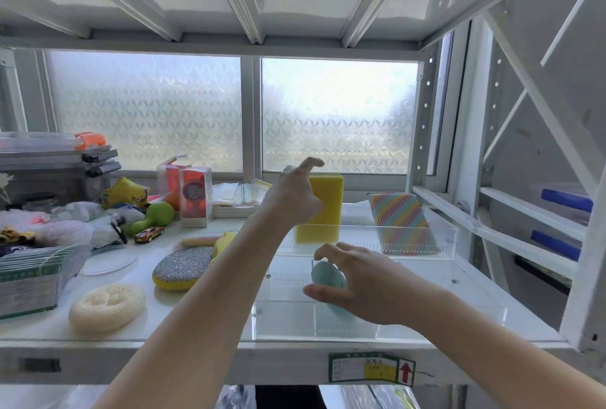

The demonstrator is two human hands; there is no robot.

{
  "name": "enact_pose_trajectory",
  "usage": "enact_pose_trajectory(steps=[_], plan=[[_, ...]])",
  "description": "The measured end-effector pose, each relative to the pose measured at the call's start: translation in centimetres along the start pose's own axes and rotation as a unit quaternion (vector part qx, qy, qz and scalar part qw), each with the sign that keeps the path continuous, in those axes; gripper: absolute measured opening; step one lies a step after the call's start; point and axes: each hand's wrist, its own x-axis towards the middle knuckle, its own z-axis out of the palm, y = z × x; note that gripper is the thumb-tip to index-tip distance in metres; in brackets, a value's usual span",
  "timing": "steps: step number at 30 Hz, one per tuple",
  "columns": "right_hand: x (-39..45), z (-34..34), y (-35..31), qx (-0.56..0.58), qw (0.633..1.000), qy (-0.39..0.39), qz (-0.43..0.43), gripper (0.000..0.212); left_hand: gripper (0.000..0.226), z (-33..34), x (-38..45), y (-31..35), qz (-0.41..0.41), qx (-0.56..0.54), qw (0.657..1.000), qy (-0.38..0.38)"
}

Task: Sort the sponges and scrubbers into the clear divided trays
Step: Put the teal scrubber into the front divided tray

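- On the white shelf (203, 326), two clear divided trays sit at the right: a far tray (439, 238) and a near tray (459, 303).
- Right hand (364, 284) pinches a pale teal scrubber (326, 279) between thumb and curled fingers, over the near tray; its long axis slants from upper left to lower right.
- Left hand (295, 198) rests against a yellow sponge (328, 202), fingers relaxed; whether it grips is unclear.
- That sponge stands upright on end in the far tray's left part.
- A rainbow-striped cloth (400, 215) leans tilted in the right part.
- Left of the trays lie a silver-topped scrubber (182, 267) and a loofah pad (106, 307), flat.
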Motion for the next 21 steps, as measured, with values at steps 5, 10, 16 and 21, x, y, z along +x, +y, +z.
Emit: enact_pose_trajectory(steps=[5, 10, 16, 21], plan=[[0.3, 0.1, 0.0, -0.004, 1.000, -0.006, 0.011, 0.057, 0.065, 0.4, 0.3, -0.8, 0.011, 0.018, 1.000, -0.003], [0.5, -0.1, 0.3, 0.011, 0.999, -0.035, 0.016, 0.054, 0.067, 0.1, 0.5, -1.7, 0.002, 0.049, 0.999, 0.018], [0.6, 0.1, 0.2, 0.002, 0.999, -0.048, 0.017, 0.052, 0.066, 0.7, 0.6, -2.1, 0.015, 0.108, 0.993, 0.041], [0.5, 0.1, -0.1, 0.002, 0.999, -0.031, 0.009, 0.052, 0.074, 0.5, 0.3, -1.7, 0.040, 0.091, 0.994, 0.039]])
